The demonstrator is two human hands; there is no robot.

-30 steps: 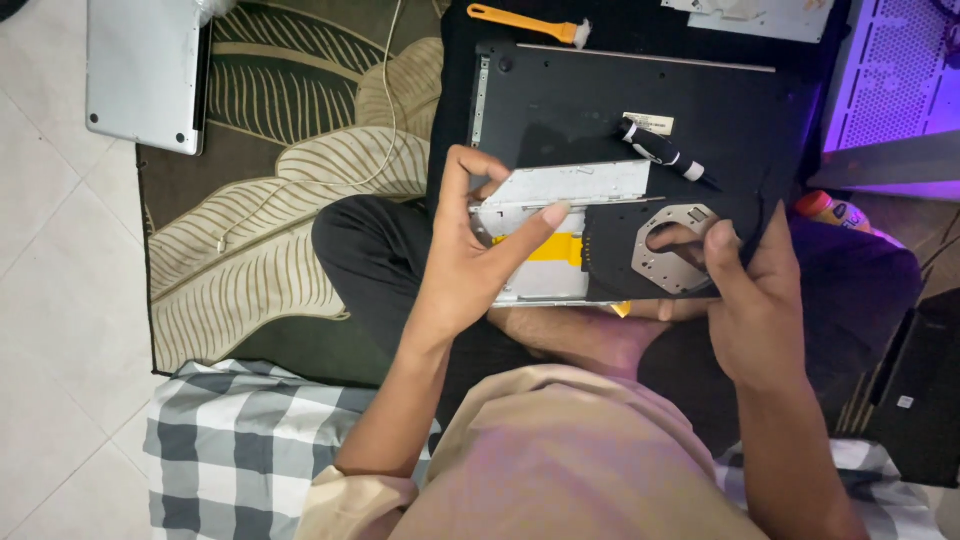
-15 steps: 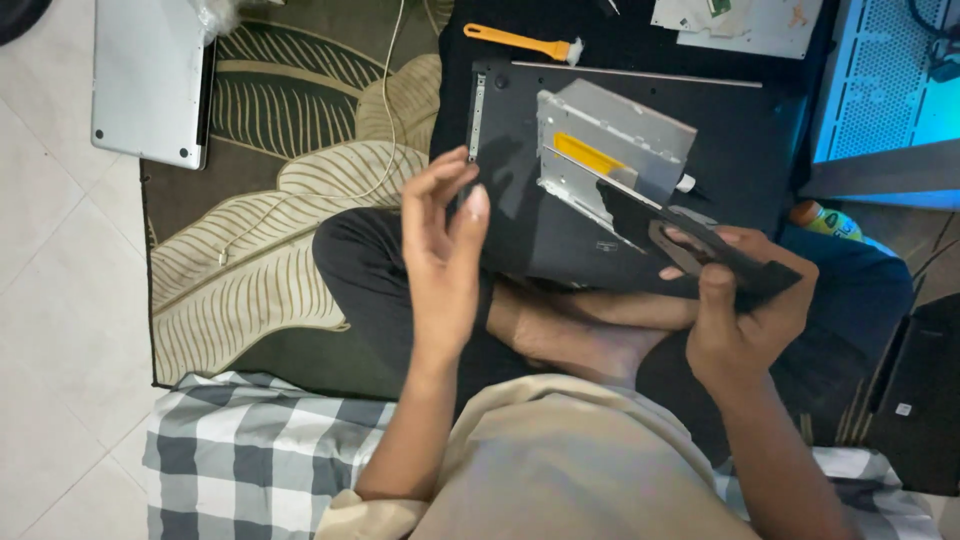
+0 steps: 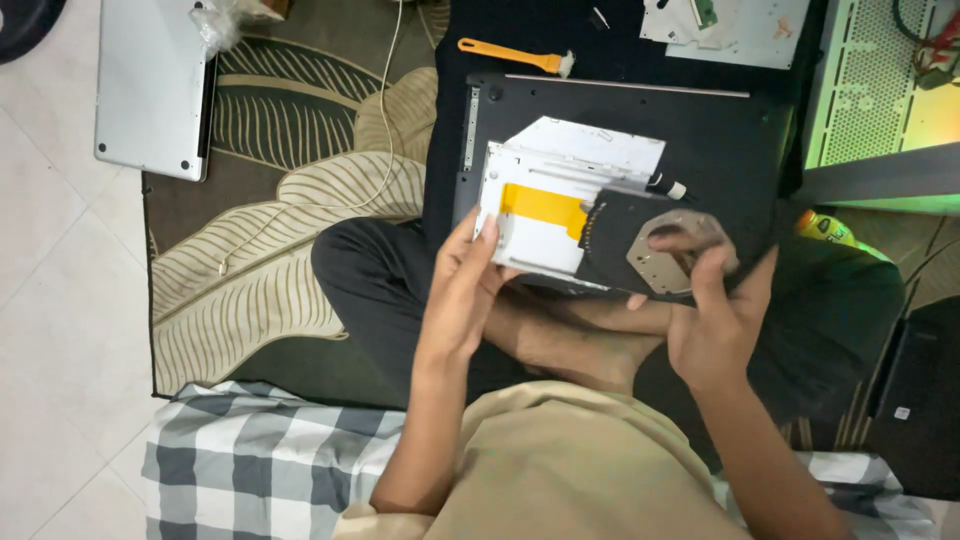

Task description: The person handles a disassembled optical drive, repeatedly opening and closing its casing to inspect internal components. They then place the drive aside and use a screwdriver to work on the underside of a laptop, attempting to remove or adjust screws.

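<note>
A flat optical drive [image 3: 545, 200] with a silver metal case and a yellow ribbon strip lies across my lap, its black tray part with a round metal plate [image 3: 655, 250] at the right end. My left hand [image 3: 465, 285] grips the drive's left edge. My right hand [image 3: 715, 315] holds the black tray end, fingers over the metal plate. Beneath the drive rests an upturned black laptop base [image 3: 720, 140]. A black pen-like tool [image 3: 665, 185] sits just behind the tray.
An orange-handled brush [image 3: 510, 55] lies beyond the laptop. A silver laptop [image 3: 150, 85] rests at the far left on the tiled floor. A leaf-patterned mat [image 3: 290, 180] and a white cable [image 3: 385, 120] lie at left. A lit metal grille case [image 3: 880, 95] stands at right. Checked cloth [image 3: 250, 470] is near me.
The drive has been turned over from a tilted pose to lie flat with the yellow strip up. My left hand moved from its top to its left edge.
</note>
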